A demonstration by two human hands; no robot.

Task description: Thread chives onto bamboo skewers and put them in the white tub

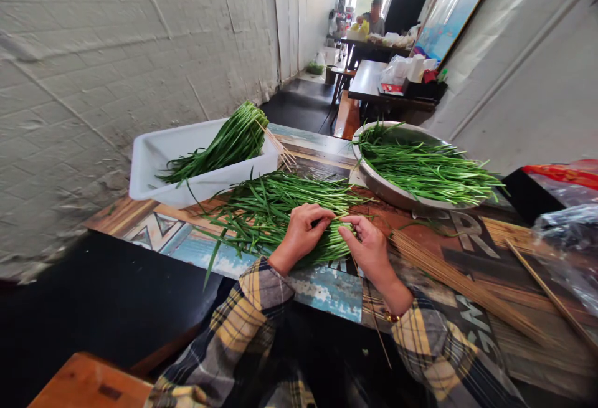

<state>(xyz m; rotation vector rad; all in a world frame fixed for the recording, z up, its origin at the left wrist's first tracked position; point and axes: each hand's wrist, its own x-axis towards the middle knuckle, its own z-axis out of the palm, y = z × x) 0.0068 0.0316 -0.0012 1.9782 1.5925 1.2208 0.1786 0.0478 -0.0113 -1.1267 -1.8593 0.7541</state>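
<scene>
A loose heap of garlic chives (261, 208) lies on the table in front of me, with its pale stem ends pointing right. My left hand (303, 232) is closed over the stems, thumb and forefinger pinching a chive near its cut end. Facing it, my right hand (369, 247) has its thumb and forefinger bent at the same stem ends. A thin bamboo skewer (376, 321) slants down from under my right hand past the table edge; its upper end is hidden. Right of that hand lies a bundle of bamboo skewers (460, 280).
A white plastic tub (187, 191) at the left holds chives threaded on skewers (284, 149). At the right stands a metal basin (374, 179) full of loose chives. Clear plastic bags (567, 240) lie at the far right. A person (375, 18) sits at a table farther back.
</scene>
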